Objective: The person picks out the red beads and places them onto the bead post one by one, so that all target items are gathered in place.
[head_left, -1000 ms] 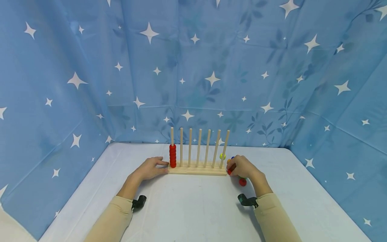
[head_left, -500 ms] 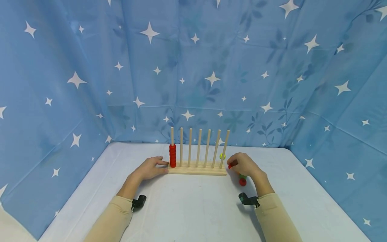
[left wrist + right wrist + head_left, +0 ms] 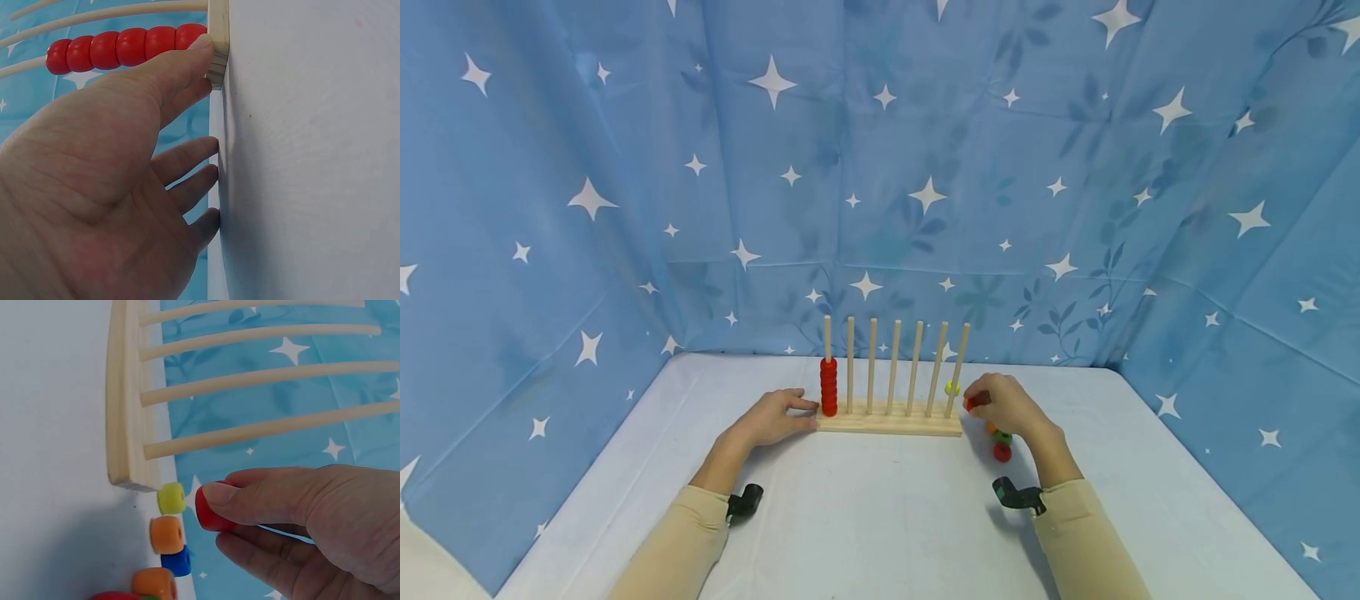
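A wooden peg rack with a row of upright pegs stands on the table. Its leftmost peg carries a stack of red beads. My left hand grips the rack's left end between thumb and index finger, while its other fingers rest near the tabletop. Just beyond the rack's right end, my right hand pinches a red bead between thumb and fingers. The right wrist view shows this bead held apart from the pegs. The bare peg nearest that hand holds no bead.
By the rack's right end lie a yellow bead, an orange bead, a blue bead and another orange bead. A green bead and a red bead lie nearer. A starred blue curtain hangs behind.
My right hand has moved slightly back, away from me, with the red bead in its fingers, uncovering an orange bead beneath. The left hand and the rack have stayed put.
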{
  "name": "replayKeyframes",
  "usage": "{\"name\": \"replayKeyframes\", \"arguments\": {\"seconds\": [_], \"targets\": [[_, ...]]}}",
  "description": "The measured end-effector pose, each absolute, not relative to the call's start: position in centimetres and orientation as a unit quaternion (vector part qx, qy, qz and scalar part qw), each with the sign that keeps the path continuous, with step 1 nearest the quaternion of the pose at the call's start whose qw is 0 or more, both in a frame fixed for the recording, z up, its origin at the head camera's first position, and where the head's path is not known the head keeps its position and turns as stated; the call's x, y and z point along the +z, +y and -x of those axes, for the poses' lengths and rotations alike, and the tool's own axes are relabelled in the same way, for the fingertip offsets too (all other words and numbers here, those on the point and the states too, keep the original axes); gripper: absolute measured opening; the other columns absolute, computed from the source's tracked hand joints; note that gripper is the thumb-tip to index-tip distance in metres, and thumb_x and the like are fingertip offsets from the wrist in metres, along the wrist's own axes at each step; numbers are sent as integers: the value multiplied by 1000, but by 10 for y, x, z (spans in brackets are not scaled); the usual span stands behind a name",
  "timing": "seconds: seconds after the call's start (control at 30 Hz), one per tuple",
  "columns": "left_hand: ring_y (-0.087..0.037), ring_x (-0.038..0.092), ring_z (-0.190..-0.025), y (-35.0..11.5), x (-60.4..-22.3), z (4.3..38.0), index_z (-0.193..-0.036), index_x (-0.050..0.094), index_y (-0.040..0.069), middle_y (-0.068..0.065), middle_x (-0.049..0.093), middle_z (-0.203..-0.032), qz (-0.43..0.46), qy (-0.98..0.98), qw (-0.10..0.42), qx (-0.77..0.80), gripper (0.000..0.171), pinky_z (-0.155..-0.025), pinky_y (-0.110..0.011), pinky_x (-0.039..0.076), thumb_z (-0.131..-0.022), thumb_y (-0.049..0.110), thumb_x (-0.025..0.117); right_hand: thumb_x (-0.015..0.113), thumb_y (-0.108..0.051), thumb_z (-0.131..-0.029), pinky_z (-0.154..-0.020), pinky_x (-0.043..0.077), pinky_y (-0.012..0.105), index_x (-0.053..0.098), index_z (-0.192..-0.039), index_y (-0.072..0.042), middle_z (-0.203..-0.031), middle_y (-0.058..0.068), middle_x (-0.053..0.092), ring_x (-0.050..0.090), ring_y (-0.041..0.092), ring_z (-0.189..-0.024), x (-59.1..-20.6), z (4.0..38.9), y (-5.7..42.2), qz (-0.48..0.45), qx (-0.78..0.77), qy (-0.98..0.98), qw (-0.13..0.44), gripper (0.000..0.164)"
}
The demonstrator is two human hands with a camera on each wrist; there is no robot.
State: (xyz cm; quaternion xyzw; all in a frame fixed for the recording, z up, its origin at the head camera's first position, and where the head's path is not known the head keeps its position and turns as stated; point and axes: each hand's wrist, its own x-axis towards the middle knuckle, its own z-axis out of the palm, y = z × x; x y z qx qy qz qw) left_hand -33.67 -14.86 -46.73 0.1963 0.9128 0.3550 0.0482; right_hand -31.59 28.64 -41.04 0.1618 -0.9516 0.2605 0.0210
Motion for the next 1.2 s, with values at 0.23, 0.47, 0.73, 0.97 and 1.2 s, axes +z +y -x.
{"name": "replayKeyframes", "arguments": {"seconds": [0.23, 0.47, 0.73, 0.97, 1.2], "targets": [[-51, 38, -148, -150, -468, 338, -132, 74, 12, -28, 47, -157, -205, 911, 44, 356, 41, -119, -67, 32, -96, 32, 76, 78, 3, -88, -80, 62, 39, 78, -109, 2, -103, 11, 74, 69, 19, -89, -403, 312, 284, -181, 262, -947, 35, 21], [-51, 38, -148, -151, -468, 338, -133, 74, 12, -27, 47, -157, -207, 910, 43, 357, 42, -119, -67, 32, -96, 32, 76, 79, 0, -88, -77, 60, 36, 79, -108, 0, -102, 9, 73, 67, 17, -88, -395, 309, 279, -190, 254, -948, 38, 20], [-50, 38, -149, -150, -468, 337, -133, 73, 13, -27, 46, -158, -202, 910, 48, 360, 42, -120, -67, 32, -96, 32, 76, 78, 2, -88, -76, 59, 31, 79, -110, 2, -103, 9, 72, 68, 17, -88, -385, 301, 271, -226, 257, -938, 47, 22], [-50, 37, -149, -149, -468, 337, -133, 74, 13, -26, 47, -158, -198, 911, 48, 359, 42, -120, -66, 31, -95, 33, 76, 77, 3, -89, -79, 61, 32, 79, -109, 1, -101, 9, 71, 69, 19, -90, -381, 298, 265, -253, 266, -928, 59, 20], [-51, 38, -149, -150, -468, 337, -132, 74, 13, -27, 47, -158, -197, 910, 47, 362, 41, -120, -67, 32, -96, 32, 76, 78, 1, -89, -78, 60, 30, 79, -106, -2, -101, 8, 72, 69, 18, -89, -378, 295, 261, -256, 259, -929, 61, 17]]}}
